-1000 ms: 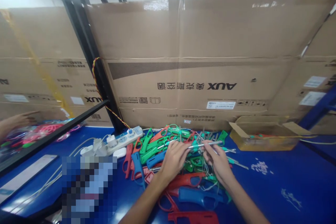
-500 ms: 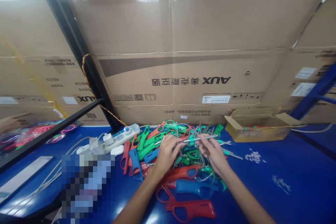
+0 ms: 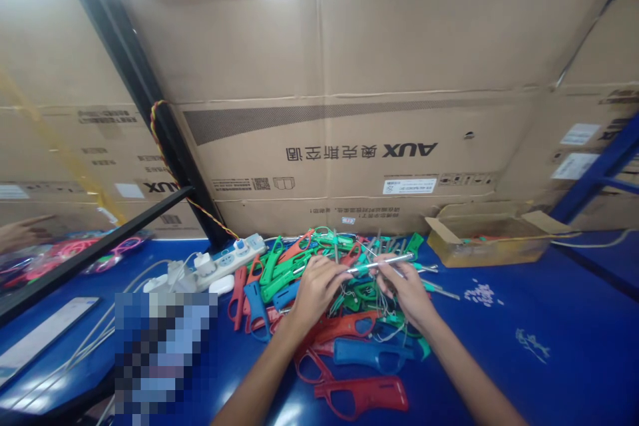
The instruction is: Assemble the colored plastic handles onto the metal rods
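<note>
Head view: left hand, right hand pinching silver metal tube just below frame centre, right end higher, over heap of red, blue, green lighter housings on blue worktop. Open carton at right.

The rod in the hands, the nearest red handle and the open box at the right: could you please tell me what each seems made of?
The rod looks like polished metal, given its silvery glints. The red handle is probably moulded plastic, smooth and evenly coloured. The box seems cardboard, with folded brown flaps; its glossy front may be taped.
</note>
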Motion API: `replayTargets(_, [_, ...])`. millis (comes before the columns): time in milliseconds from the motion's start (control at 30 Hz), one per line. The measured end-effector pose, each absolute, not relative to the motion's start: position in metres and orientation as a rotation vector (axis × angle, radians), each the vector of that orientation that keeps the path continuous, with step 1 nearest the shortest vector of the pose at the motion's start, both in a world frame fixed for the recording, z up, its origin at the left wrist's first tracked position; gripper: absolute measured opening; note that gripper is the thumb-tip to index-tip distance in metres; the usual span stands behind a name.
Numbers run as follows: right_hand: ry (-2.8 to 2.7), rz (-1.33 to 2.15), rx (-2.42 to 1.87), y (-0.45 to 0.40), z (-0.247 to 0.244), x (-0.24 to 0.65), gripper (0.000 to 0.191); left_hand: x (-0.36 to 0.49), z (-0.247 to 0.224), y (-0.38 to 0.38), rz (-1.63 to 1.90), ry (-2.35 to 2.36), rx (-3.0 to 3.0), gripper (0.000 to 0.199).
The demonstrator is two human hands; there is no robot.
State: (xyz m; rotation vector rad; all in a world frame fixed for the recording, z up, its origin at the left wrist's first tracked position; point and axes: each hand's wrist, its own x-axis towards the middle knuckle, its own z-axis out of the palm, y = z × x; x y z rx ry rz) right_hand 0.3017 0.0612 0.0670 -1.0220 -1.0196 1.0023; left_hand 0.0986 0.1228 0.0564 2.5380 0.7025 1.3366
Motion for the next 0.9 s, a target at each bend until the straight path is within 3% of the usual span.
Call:
replayTargets(633, [-1.170,0.834,-1.116,0.063,0.055,0.304,0.036,0.107,0.057,0.114,1.582,0.772,2.553,0.023])
replayTargets(900, [-1.290,0.722,-1.095,0.061,0.059,0.303,0.031,0.100,0.061,0.121,1.453,0.681,2.629,0.021])
